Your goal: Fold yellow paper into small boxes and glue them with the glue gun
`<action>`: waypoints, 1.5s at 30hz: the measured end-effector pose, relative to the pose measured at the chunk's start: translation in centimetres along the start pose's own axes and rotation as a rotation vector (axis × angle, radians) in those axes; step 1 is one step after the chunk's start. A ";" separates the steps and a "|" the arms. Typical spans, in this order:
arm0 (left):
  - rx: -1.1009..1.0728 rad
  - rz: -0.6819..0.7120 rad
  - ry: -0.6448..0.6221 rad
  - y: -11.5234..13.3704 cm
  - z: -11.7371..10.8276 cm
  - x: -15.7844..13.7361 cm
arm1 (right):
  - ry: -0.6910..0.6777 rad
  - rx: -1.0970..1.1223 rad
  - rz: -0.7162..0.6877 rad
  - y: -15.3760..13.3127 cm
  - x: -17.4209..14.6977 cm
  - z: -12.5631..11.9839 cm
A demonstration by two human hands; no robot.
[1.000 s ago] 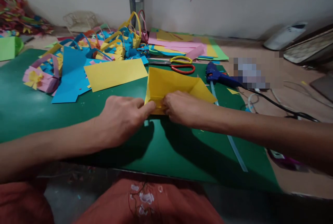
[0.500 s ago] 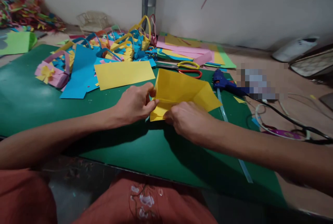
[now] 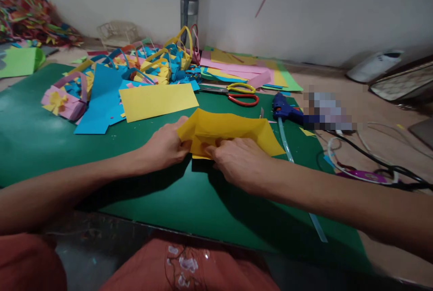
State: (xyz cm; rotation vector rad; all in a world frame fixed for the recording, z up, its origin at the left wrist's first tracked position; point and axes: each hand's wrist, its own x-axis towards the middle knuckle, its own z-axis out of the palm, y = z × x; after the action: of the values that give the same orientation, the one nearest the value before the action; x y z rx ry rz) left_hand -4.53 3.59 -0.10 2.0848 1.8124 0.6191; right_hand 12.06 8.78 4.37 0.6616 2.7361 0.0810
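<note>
A creased sheet of yellow paper (image 3: pixel 233 124) stands partly folded over the green mat, its side flaps raised. My left hand (image 3: pixel 169 144) grips its left end, with the fingertips partly hidden behind the flap. Across the paper's near side, my right hand (image 3: pixel 237 158) is closed on the lower edge, its fingers reaching into the fold. Just behind lie a flat yellow paper rectangle (image 3: pixel 158 102) and a pair of scissors (image 3: pixel 241 94) with one yellow and one red handle loop. A blue glue gun (image 3: pixel 286 109) rests to the right, a clear glue stick (image 3: pixel 286 140) trailing from it.
Small paper baskets (image 3: pixel 64 101) and cut blue paper (image 3: pixel 94 101) sit at the back left. Coloured sheets (image 3: pixel 233 61) are stacked by the wall. Cables (image 3: pixel 365 151) curl at the right. The green mat's (image 3: pixel 162 205) front edge is near my lap.
The yellow paper's back panel has tipped lower and its left flap has opened outward. My left hand has shifted left along with that flap. My right hand stays on the near edge.
</note>
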 end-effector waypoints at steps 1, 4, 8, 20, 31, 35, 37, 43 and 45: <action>-0.026 0.005 -0.001 -0.1 0.0 0.0 | -0.023 0.018 0.012 0.0 0.0 -0.1; -0.048 -0.011 -0.017 -0.1 0.1 -0.1 | -0.099 0.088 0.071 0.3 0.2 -0.5; -0.028 -0.033 -0.032 0.0 0.0 0.0 | -0.126 0.202 0.100 0.6 0.3 -0.7; 0.058 -0.124 -0.167 0.6 -0.7 0.1 | -0.196 0.088 0.061 -0.2 1.6 -1.1; -0.001 -0.092 -0.202 0.1 -0.7 0.1 | -0.298 0.027 0.034 -0.6 2.3 -1.8; -0.003 -0.044 -0.223 -0.3 -0.7 0.3 | -0.309 0.016 0.019 -0.6 2.4 -1.8; 0.000 -0.039 -0.235 -0.2 -0.9 0.3 | -0.304 0.012 0.016 -0.7 2.4 -1.8; 0.039 -0.063 -0.242 0.2 -1.1 0.2 | -0.232 0.115 0.014 0.1 2.0 -1.5; 0.034 -0.046 -0.235 0.2 -1.1 0.3 | -0.201 0.227 0.020 0.8 1.7 -1.4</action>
State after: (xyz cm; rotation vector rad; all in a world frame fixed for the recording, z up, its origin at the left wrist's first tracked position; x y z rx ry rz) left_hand -4.90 3.76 0.97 2.0341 1.7427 0.3170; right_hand 10.51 10.25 5.29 0.7150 2.5660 -0.2811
